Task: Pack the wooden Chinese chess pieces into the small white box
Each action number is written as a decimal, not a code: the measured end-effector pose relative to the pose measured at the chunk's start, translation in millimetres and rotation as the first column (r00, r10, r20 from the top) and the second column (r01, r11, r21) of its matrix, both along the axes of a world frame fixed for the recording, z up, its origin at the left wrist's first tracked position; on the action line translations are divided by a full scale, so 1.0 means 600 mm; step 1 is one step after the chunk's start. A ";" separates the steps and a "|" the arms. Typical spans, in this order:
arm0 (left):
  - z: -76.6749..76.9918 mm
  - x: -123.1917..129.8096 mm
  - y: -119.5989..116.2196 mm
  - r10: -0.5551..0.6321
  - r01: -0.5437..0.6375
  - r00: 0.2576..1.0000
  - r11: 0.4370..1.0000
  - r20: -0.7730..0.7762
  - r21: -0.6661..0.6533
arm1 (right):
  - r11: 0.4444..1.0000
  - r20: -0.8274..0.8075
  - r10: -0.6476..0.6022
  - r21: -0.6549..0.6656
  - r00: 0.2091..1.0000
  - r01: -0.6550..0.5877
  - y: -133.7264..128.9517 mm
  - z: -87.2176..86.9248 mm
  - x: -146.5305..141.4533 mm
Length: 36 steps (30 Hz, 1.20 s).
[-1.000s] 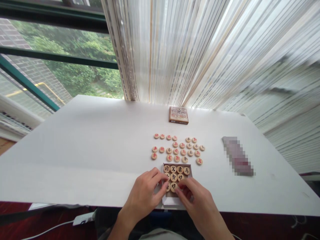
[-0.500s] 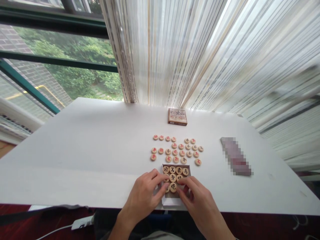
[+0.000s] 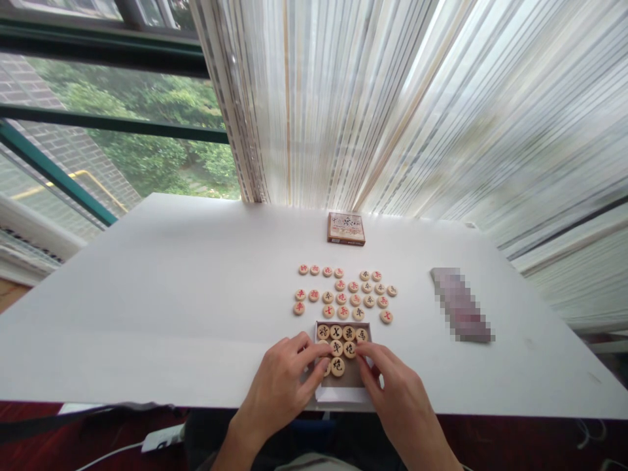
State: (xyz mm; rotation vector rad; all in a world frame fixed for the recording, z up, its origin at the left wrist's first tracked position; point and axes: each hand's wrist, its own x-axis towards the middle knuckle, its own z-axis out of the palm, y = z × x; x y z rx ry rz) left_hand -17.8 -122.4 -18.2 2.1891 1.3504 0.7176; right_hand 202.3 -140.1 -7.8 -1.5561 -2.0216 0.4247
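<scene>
Lying lengthwise forward, xiangqi box [image 3: 343, 394] between left hand [image 3: 279, 386] and right hand [image 3: 397, 396]

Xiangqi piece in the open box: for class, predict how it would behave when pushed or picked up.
This xiangqi piece looks like solid wood, so probably stiff, not fragile. Lying flat, it would likely slide when pushed rather than tip. Its round edge could let it roll if stood on end.
</scene>
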 end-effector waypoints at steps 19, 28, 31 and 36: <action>-0.002 -0.001 -0.001 -0.001 0.001 1.000 1.000 0.008 0.003 | 0.997 0.143 -0.068 0.050 0.987 0.061 -0.001 0.004 0.011; -0.003 -0.002 -0.001 -0.001 0.001 1.000 1.000 0.002 0.001 | 0.990 0.052 -0.099 0.105 0.994 0.093 0.003 0.023 0.020; -0.004 -0.002 -0.002 0.006 -0.006 1.000 1.000 0.021 0.006 | 0.979 0.015 -0.144 0.150 0.989 0.140 0.006 0.030 0.026; -0.006 -0.005 -0.003 0.040 -0.040 0.995 0.999 0.087 0.000 | 0.952 -0.032 -0.195 0.233 0.980 0.197 0.028 0.032 0.050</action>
